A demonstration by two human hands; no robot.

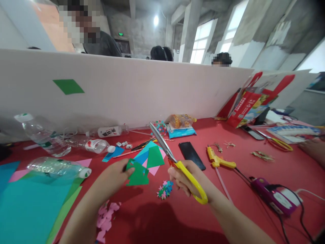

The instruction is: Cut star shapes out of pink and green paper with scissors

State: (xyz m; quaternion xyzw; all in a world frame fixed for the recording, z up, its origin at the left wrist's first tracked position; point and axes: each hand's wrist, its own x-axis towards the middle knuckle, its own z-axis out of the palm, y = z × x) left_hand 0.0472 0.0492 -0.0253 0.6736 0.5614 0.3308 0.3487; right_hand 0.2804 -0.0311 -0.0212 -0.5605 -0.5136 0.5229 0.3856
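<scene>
My left hand [118, 173] pinches a piece of green paper [138, 174] with notches cut from its edge. Yellow-handled scissors [189, 179] are in my right hand [186, 174], their blades looking closed and pointing up and to the left, apart from the paper. Between the hands, on the red table, lies a small pile of pink, blue and green paper stars [165, 189]. Just beyond the held paper is another green sheet [155, 156] over blue and pink pieces. Pink scraps [105, 218] are heaped below my left hand.
Several plastic bottles [59, 167] and coloured sheets [30, 203] lie at left. Right of my hand are a black phone [191, 155], a yellow glue gun [219, 160] and a purple power strip [274, 196] with cables. A white board [142, 88] stands behind; another person's hand [315, 149] rests far right.
</scene>
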